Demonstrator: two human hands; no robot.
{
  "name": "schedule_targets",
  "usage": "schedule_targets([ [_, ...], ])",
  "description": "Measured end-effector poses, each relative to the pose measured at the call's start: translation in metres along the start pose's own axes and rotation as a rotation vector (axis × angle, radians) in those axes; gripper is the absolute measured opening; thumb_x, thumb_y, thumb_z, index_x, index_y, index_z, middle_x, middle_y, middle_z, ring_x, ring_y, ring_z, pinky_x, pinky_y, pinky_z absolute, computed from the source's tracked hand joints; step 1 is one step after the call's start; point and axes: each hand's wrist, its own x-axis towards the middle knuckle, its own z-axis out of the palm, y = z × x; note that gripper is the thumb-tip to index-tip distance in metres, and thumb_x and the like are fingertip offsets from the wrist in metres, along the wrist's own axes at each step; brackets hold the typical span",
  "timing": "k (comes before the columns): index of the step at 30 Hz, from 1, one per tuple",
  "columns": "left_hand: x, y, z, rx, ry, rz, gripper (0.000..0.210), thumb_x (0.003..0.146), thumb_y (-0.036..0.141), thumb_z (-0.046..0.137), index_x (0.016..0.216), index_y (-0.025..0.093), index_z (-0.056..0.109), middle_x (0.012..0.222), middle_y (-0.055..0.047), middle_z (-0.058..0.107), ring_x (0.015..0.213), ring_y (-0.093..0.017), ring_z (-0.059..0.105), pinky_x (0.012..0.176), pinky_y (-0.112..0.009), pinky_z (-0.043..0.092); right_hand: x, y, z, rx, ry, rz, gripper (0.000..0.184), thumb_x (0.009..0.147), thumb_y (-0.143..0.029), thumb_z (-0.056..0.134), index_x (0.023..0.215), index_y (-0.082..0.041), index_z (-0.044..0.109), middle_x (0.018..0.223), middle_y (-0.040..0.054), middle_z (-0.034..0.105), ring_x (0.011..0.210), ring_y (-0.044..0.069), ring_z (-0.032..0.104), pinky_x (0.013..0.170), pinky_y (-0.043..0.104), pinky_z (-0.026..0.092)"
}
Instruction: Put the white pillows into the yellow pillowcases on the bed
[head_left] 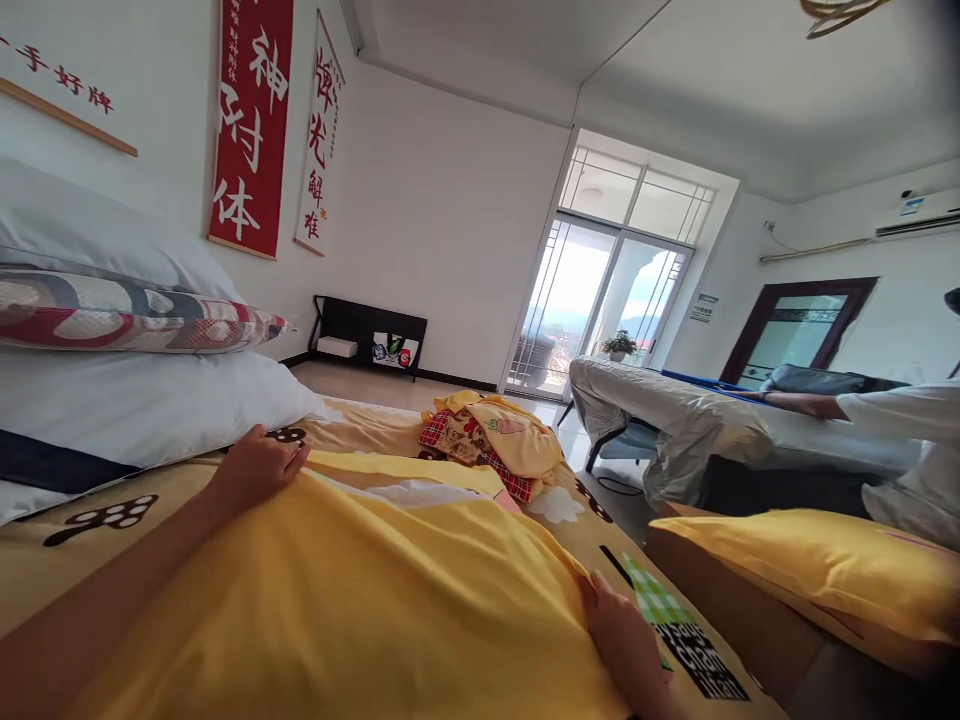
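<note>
A plain yellow pillowcase [405, 600] spreads across the bed in front of me, with its open end on the far side. Something white [424, 492] shows inside that opening; how far it reaches in is hidden. My left hand [262, 462] is closed on the far left corner of the case, close to the stacked pillows. On the right edge, my right hand [626, 635] pinches the fabric, its fingers partly hidden by the cloth. Beneath lies a tan patterned bed sheet [697, 640]. Beyond the case sits a bundle of folded yellow and red plaid bedding [495, 440].
White pillows [150, 400] and a patterned pillow [135, 310] are stacked at left. A cardboard box [757, 610] bearing a yellow pillow [832, 570] stands beside the bed's right edge. Farther right, a person [900, 430] leans at a plastic-covered table [675, 400].
</note>
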Motion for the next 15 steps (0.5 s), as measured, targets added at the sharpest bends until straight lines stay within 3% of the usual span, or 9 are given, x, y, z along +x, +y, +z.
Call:
schedule_targets([
  [2,-0.013,-0.003,0.004,0.075,-0.007,-0.007,0.049,0.091,0.041,0.030,0.069,0.015,0.066,0.068,-0.013,0.068,0.069,-0.025,0.061,0.088,-0.042,0.035,-0.009,-0.005,0.011,0.004,-0.038,0.029,0.053,0.097,-0.032,0.013,0.116,-0.018,0.060,0.091,0.0159,0.072,0.090,0.029,0.070,0.074,0.041,0.050],
  [5,-0.060,-0.001,0.048,-0.012,-0.287,0.086,0.045,0.092,0.036,0.031,0.069,0.017,0.065,0.069,-0.010,0.068,0.068,-0.023,0.060,0.083,-0.039,0.038,-0.020,-0.002,0.042,0.061,-0.190,0.011,0.049,0.095,-0.029,0.018,0.117,-0.024,0.062,0.097,0.0127,0.072,0.096,0.028,0.069,0.078,0.040,0.051],
  [8,-0.088,0.002,0.080,-0.067,-0.509,0.078,0.045,0.093,0.031,0.027,0.079,0.019,0.067,0.081,-0.010,0.071,0.079,-0.025,0.063,0.086,-0.042,0.038,-0.013,0.006,0.049,0.059,-0.082,-0.064,0.038,0.091,-0.029,0.032,0.107,-0.024,0.066,0.106,0.0129,0.070,0.103,0.029,0.065,0.083,0.040,0.049],
  [11,-0.070,0.015,0.061,-0.038,-0.534,0.045,0.042,0.092,0.029,0.027,0.079,0.017,0.066,0.089,-0.011,0.070,0.086,-0.026,0.062,0.091,-0.045,0.036,0.008,-0.005,0.021,0.119,0.123,-0.219,0.037,0.083,-0.023,0.040,0.112,-0.022,0.063,0.121,0.0129,0.063,0.109,0.027,0.062,0.089,0.039,0.047],
  [15,-0.020,0.068,0.008,-0.204,-0.422,0.136,0.036,0.090,0.029,0.031,0.083,0.017,0.064,0.091,-0.011,0.067,0.087,-0.023,0.061,0.082,-0.034,0.042,0.036,-0.071,-0.025,0.410,0.205,-0.601,0.041,0.092,-0.039,0.039,0.128,-0.024,0.053,0.130,0.0086,0.058,0.119,0.022,0.054,0.099,0.036,0.042],
])
